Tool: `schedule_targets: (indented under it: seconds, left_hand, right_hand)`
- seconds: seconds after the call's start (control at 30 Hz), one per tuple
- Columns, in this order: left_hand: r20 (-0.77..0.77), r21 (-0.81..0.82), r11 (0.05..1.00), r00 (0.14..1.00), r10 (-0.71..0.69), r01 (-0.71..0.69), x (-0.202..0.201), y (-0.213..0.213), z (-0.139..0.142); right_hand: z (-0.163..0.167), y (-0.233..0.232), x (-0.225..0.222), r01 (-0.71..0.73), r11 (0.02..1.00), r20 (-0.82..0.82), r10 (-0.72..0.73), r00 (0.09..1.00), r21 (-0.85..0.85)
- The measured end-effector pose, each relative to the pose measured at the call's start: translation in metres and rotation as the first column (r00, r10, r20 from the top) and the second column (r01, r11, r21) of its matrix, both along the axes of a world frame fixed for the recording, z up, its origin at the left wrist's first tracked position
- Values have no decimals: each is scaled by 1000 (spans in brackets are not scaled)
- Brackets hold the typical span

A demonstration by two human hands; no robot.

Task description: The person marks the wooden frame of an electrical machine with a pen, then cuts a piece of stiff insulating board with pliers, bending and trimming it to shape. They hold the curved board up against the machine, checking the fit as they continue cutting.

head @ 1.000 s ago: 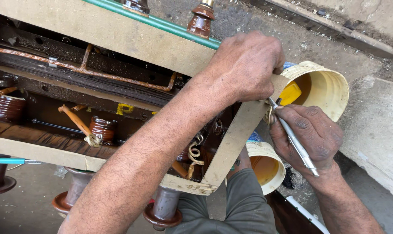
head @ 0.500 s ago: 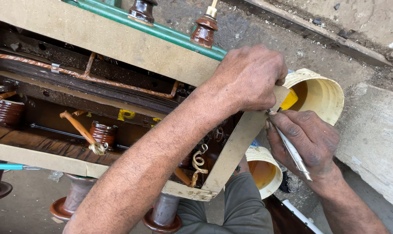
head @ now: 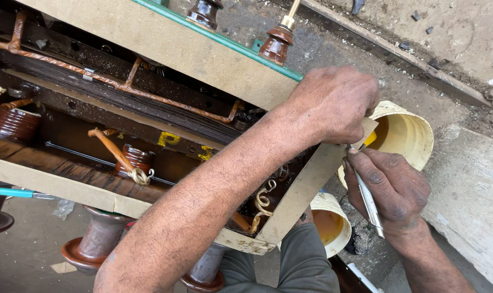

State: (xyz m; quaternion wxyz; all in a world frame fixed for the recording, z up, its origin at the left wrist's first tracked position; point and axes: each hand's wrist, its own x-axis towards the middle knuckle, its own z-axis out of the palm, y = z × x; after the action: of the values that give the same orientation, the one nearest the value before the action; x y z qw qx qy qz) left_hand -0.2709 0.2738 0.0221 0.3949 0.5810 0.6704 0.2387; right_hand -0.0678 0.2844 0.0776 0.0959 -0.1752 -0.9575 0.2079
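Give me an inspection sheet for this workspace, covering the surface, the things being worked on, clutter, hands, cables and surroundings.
Surface: rough grey concrete floor, dirty.
Job's things: open beige frame with brown insulators; silver tool at its corner.
Clutter: two cream tubs, the larger tub and the smaller tub, both with orange-yellow contents.
Grippers: left hand grips the frame's corner; right hand holds the tool.
Cables: copper bar and twisted leads inside the frame.
Surroundings: concrete slab at right; the person's grey trouser leg below.
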Motion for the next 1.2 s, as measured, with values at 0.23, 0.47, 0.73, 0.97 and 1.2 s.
schedule_targets:
  seconds: [0.23,0.47,0.73,0.97,1.2]
  left_hand:
    - [11,-82,995,998,-59,60,3,5,-2]
    - [2,-123,988,996,-92,91,6,9,-4]
    - [-9,106,992,998,68,-67,15,7,-18]
    - [-4,95,993,997,72,-72,21,11,-25]
    - [11,189,975,993,119,-119,23,9,-32]
  right_hand:
    - [-4,9,10,10,1000,100,-9,995,-10]
    - [-4,14,9,173,975,194,-145,970,-138]
    - [-8,9,19,294,941,240,-250,938,-168]
    - [-7,8,19,277,940,252,-223,942,-201]
    - [-5,8,11,229,962,216,-193,957,-152]
